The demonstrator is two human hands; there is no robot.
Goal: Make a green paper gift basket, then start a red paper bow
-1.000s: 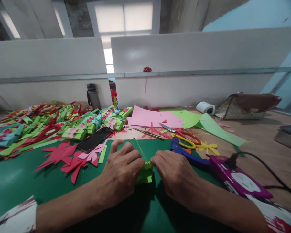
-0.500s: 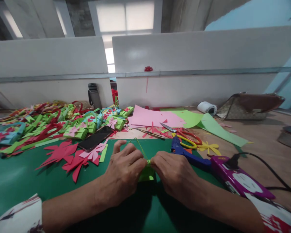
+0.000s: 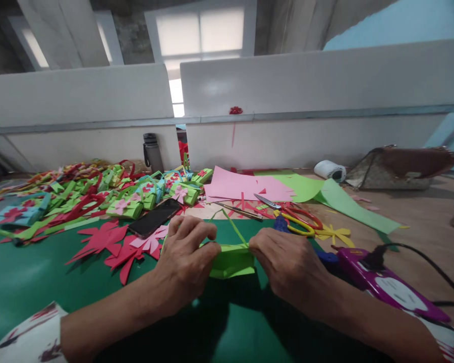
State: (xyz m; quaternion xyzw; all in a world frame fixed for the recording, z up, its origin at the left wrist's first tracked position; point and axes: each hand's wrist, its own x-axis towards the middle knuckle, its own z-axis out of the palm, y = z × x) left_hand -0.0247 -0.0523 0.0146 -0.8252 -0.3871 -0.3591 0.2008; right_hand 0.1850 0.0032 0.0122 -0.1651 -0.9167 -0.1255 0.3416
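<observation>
Taking the green paper piece [image 3: 232, 263] as the clock's centre, with twelve on the far side, we saw the left hand [image 3: 187, 257] at nine and the right hand [image 3: 289, 262] at three. Both sets of fingers were pinched narrow on its upper edge, the right ones at the foot of a thin green strip [image 3: 235, 228] slanting towards eleven. The piece was over the green mat [image 3: 41, 287]; we could not tell whether it touched. The blue glue gun [image 3: 327, 257] was partly hidden at three. Red paper flowers [image 3: 102, 238] lay towards ten, the phone [image 3: 155, 219] at ten, the scissors [image 3: 269, 202] near one, and a pink sheet [image 3: 245, 184] at twelve, farther along the tabletop [image 3: 431, 217].

We judged that pulling the hands apart too hard could tear the paper or free the strip, and a rightward sweep could knock the glue gun. Compared with half a second earlier, the hands were farther apart, more green paper showed, and the right hand hid more of the glue gun.
</observation>
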